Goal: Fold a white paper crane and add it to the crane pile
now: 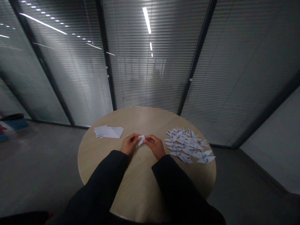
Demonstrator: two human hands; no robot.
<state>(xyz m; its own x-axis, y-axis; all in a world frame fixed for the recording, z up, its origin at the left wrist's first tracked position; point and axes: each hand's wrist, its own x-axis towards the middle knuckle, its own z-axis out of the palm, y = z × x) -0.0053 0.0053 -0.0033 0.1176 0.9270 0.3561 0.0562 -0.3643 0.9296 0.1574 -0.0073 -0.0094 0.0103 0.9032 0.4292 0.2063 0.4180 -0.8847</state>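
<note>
A small folded piece of white paper (141, 140) is held between my two hands above the middle of the table. The fingers of my left hand (130, 143) pinch its left side. On its right side, the thumb and fingers of my right hand (154, 145) close on the edge. To the right of my right hand lies a spread of several folded paper cranes (185, 143), white with darker marks. A loose stack of white paper sheets (110, 132) rests on the table beyond my left hand.
The round wooden table (142, 117) stands close to a glass partition with blinds (150, 84) and dark frames. On the floor at the far left is a blue bin (16, 122) with a dark top. A pale wall (276, 150) rises at the right.
</note>
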